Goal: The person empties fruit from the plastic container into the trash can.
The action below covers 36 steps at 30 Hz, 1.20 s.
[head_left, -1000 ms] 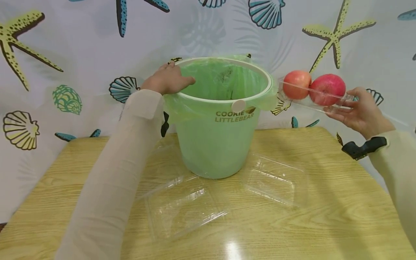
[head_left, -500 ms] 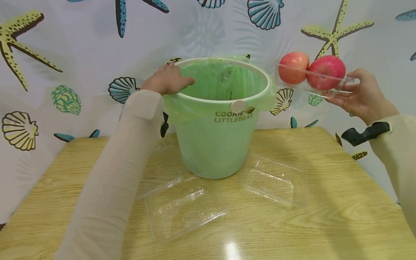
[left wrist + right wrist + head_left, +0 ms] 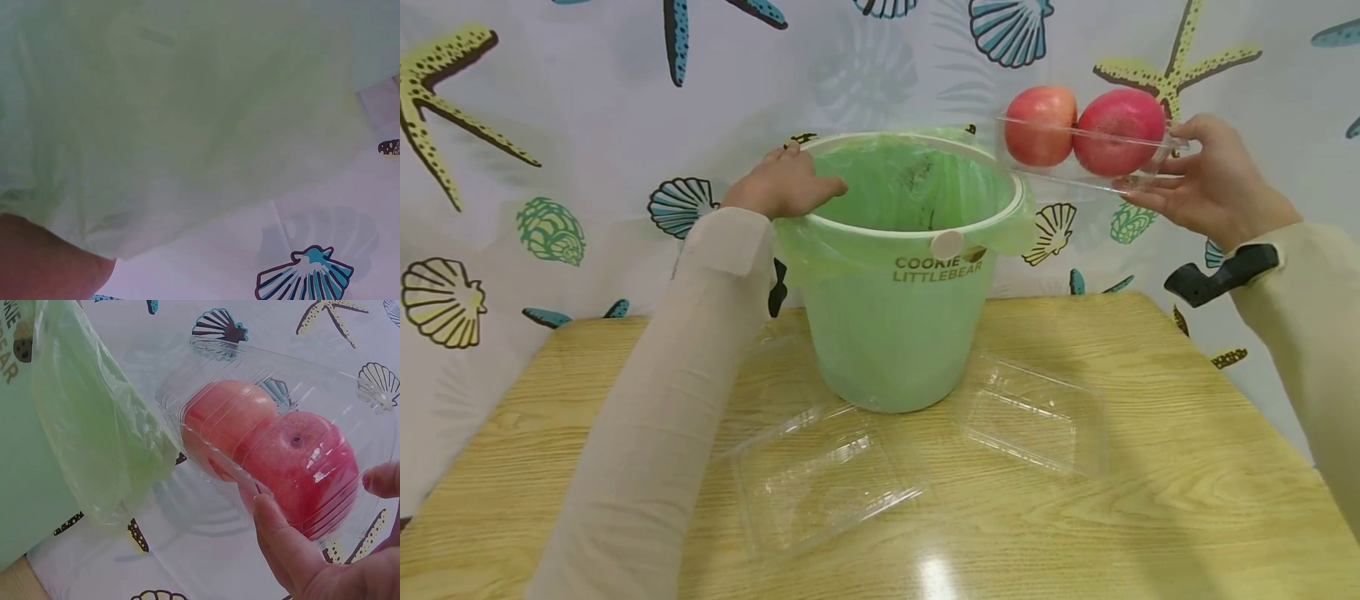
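Note:
A light-green bin (image 3: 895, 333) lettered "Cookie Littlebear" stands upright, lined with a thin green bag (image 3: 1018, 237) folded over its rim. My left hand (image 3: 782, 183) grips the rim at the left, thumb pointing over the opening. In the left wrist view the hanging bag (image 3: 206, 125) hides most of that hand. My right hand (image 3: 1217, 187) holds one end of a clear plastic box (image 3: 1153, 157), raised in the air with its other end over the bin's right rim. Inside lie two apples side by side, an orange-red one (image 3: 1040, 127) and a deeper red one (image 3: 1120, 133).
Clear plastic containers lie on the wooden table (image 3: 1187, 517): one in front of the bin (image 3: 835, 492), another to its right (image 3: 1037, 425), and faint clear plastic (image 3: 775, 375) at its left. A shell-and-starfish patterned cloth (image 3: 587, 100) hangs right behind.
My right hand has lifted the box of apples and brought it leftward, so its far end now overlaps the bin's right rim. The left hand stays on the rim.

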Tool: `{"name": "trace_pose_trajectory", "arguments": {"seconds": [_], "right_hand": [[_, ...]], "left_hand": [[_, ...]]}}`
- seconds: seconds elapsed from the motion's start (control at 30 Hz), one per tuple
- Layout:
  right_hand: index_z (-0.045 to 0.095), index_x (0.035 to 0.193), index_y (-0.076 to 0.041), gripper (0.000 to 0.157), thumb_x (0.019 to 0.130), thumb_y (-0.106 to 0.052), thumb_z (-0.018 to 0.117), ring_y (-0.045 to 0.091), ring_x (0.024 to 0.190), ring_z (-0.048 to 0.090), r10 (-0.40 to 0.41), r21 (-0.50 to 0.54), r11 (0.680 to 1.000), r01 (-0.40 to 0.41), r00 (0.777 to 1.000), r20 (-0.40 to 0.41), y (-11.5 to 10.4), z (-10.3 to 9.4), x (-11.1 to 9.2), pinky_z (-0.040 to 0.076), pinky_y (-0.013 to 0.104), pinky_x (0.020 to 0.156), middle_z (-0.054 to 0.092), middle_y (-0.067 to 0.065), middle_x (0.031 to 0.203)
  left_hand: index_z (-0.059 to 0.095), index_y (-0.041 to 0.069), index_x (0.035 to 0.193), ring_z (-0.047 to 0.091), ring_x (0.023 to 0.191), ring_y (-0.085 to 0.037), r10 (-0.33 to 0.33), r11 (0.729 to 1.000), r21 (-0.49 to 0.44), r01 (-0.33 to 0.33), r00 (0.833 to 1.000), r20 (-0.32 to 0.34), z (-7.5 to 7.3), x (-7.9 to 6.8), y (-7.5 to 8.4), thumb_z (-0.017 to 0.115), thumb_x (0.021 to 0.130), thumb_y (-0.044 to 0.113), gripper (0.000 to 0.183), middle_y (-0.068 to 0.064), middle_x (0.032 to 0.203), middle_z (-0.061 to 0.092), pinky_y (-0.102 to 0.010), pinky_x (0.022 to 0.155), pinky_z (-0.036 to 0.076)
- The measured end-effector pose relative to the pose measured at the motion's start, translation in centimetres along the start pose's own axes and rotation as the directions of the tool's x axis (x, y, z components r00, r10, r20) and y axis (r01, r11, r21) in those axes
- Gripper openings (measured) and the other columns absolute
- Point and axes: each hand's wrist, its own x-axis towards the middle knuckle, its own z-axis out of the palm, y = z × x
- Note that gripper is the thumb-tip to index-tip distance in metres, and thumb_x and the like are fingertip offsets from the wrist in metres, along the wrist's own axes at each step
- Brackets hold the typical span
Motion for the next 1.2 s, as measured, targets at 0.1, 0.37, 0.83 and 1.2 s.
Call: {"name": "trace_pose_trajectory", "arguments": {"seconds": [0.1,0.37,0.83,1.2], "right_hand": [[0.022,0.130,-0.023,0.055,0.086,-0.021,0.056,0.025,0.126,0.030,0.012,-0.027,1.000,-0.011,1.000,0.005,0.4,0.9,0.4,0.038,0.042,0.097,0.033,0.004,0.129],[0.017,0.134,-0.023,0.059,0.087,-0.023,0.054,0.029,0.129,0.026,0.029,-0.087,0.996,-0.027,0.999,0.028,1.4,3.4,1.3,0.039,0.043,0.096,0.027,0.005,0.135],[0.019,0.131,-0.016,0.056,0.087,-0.020,0.054,0.031,0.124,0.034,0.061,-0.241,0.970,-0.039,0.994,0.087,4.0,7.9,2.0,0.041,0.044,0.094,0.030,0.009,0.134],[0.033,0.121,-0.015,0.044,0.085,-0.022,0.057,0.033,0.115,0.044,-0.008,-0.540,0.840,0.051,0.997,0.082,4.7,10.6,1.7,0.049,0.040,0.082,0.034,0.015,0.128]], "left_hand": [[0.010,0.001,0.143,-0.015,0.135,-0.032,-0.003,1.000,-0.003,0.003,1.000,0.000,0.0,0.0,0.0,0.025,0.092,0.050,0.072,-0.015,0.147,-0.018,-0.052,0.109,0.004],[0.008,0.001,0.143,-0.015,0.135,-0.032,0.000,1.000,0.002,0.000,1.000,-0.007,0.0,0.1,-0.1,0.025,0.092,0.050,0.072,-0.016,0.146,-0.018,-0.052,0.109,0.003],[0.008,0.002,0.143,-0.014,0.135,-0.031,0.006,1.000,-0.002,-0.006,1.000,-0.010,0.1,0.1,-0.2,0.025,0.092,0.049,0.072,-0.015,0.147,-0.016,-0.050,0.109,0.002],[0.006,0.000,0.142,-0.013,0.135,-0.032,0.021,1.000,-0.009,-0.021,1.000,-0.014,0.0,0.0,-0.2,0.026,0.092,0.048,0.073,-0.017,0.147,-0.015,-0.049,0.110,0.003]]}}
